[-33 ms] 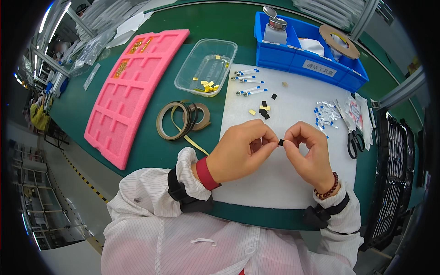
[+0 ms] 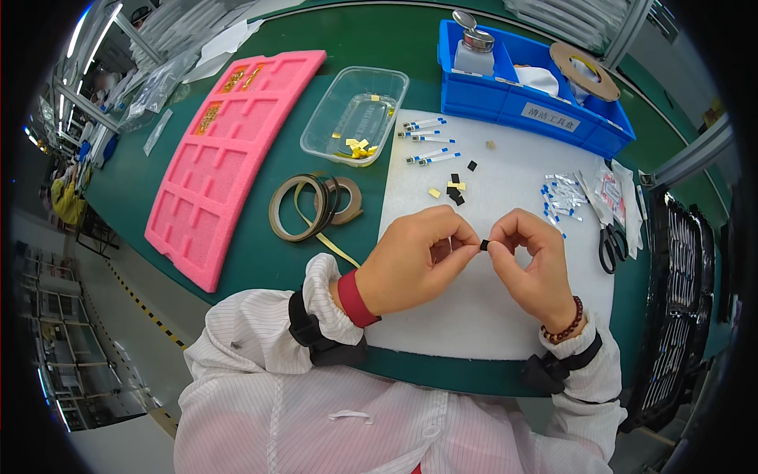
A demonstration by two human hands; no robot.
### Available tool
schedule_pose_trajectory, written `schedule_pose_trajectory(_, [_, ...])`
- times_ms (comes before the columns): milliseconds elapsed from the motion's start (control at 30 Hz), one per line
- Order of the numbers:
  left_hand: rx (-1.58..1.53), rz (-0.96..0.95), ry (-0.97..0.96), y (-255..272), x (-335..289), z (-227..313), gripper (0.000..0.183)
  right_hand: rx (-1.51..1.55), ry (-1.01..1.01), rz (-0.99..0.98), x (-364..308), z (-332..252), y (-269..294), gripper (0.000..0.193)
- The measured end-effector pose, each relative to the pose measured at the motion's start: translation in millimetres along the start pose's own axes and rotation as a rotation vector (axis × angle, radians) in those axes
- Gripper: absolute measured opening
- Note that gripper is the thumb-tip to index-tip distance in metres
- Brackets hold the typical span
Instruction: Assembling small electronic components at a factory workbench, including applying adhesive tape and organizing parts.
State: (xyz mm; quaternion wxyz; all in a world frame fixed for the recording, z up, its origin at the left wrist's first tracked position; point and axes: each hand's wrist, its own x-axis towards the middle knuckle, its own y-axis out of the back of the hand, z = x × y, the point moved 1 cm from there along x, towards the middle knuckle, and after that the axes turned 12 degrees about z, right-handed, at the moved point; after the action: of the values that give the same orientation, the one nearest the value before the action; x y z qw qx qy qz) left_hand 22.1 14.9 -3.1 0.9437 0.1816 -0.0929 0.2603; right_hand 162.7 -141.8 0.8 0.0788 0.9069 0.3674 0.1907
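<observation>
Left hand (image 2: 414,265) and right hand (image 2: 533,265) meet fingertip to fingertip above the white mat (image 2: 489,316). Both are pinched on one small black piece (image 2: 484,246), held between thumb and forefinger of each, clear of the mat. Other fingers curled in.

Step in hand, as I judge it: fine fingertip work on that piece (peeling, folding or seating something on it; too small to tell which). The next move calls for a steady pinch from one hand while the other shifts its grip, since the piece is tiny and easily dropped.

Just beyond the hands on the mat: a few more black pieces and yellow bits (image 2: 454,191). Farther up, short white parts with blue ends (image 2: 426,141) lie in a loose row; a second scatter of them (image 2: 562,197) sits to the right, near black-handled scissors (image 2: 612,245).

Left of the mat on the green bench (image 2: 260,261): tape rolls (image 2: 316,205) with a yellowish strip trailing toward the left wrist. Beyond those, a clear plastic tub (image 2: 355,114) holding yellow bits, and a pink foam tray (image 2: 229,158) with compartments.

Far edge: blue bin (image 2: 521,103) with a metal-topped dispenser bottle (image 2: 474,51) and a brown tape roll (image 2: 584,71).
</observation>
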Motion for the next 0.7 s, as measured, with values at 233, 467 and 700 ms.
schedule_pose_trajectory(233, [-0.032, 0.062, 0.004, -1.6, -0.9, -1.8, 0.007, -0.123, 0.148, 0.129, -1.6, -8.2, -4.2, 0.011])
schedule_pose_trajectory(467, [-0.128, 0.077, 0.073, -2.3, -0.9, 2.4, 0.007, -0.473, 0.659, 0.207, -2.8, -15.2, -4.8, 0.023])
schedule_pose_trajectory(700, [-0.07, 0.088, 0.002, -2.4, -0.8, 1.6, 0.004, -0.48, 0.646, 0.195, -3.9, -13.3, -8.9, 0.021])
